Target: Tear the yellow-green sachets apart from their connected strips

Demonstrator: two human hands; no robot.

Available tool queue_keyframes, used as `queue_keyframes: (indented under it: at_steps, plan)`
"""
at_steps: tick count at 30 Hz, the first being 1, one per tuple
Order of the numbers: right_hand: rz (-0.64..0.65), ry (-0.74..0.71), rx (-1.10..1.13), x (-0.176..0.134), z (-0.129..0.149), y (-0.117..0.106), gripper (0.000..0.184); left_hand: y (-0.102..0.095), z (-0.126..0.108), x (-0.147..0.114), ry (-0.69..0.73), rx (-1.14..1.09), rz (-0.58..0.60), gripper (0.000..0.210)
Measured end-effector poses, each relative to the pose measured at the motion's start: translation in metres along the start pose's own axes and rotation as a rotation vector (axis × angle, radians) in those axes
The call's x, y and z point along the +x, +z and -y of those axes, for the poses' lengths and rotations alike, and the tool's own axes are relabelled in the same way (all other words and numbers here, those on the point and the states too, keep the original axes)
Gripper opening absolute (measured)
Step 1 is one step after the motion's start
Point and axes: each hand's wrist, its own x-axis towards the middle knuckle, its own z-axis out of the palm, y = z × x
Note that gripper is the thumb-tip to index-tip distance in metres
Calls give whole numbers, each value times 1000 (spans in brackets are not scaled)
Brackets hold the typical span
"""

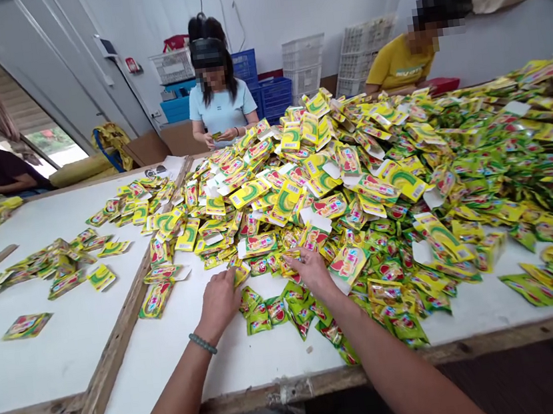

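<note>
The fingers of a person's left hand (221, 301) pinch a yellow packet (241, 276) beside green sachets (258, 321), before a carton heap (294, 185) on the white counter (247, 358); whether the fingers of the right hand (314, 274) grip anything cannot be told. The packet looks light, slick and easily creased, best held by its edges

We've got a heap of packs (329, 207) on the table (262, 360), our left hand (219, 299) and right hand (313, 273) at its near edge. Left of it runs a strip (111, 358), smaller piles (61, 261) past that. Behind: a co-worker (223, 108), then crates (304, 62). Can't really tell where the heap stops on the right.
</note>
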Motion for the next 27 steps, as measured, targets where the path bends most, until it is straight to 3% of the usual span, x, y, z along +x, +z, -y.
queue_keyframes:
  at_steps: [3,7,9,12,14,16,18,20,27]
  plan:
    - [54,34,48,-3,6,2,35,3,11,3,-5,16,-50,53]
    - [54,52,213,-2,11,5,38,2,14,3,-116,-184,-95,43]
    - [5,27,247,0,12,6,39,1,10,1,-141,-393,-90,43]
    - [-14,-68,136,2,13,6,32,3,-4,-3,-113,-873,-22,45]
    - [65,-119,2,1,16,3,27,5,-14,-6,-112,-1194,58,49]
    - [199,-134,-110,-2,19,0,23,6,-22,-8,-130,-1369,136,52]
    - [324,-144,-188,-5,22,-4,20,7,-27,-10,-141,-1400,185,52]
    - [367,-185,-264,-7,25,-6,15,8,-29,-11,-126,-1365,199,49]
    - [130,-383,-383,-8,25,-2,19,15,-33,-9,-136,-1386,253,44]
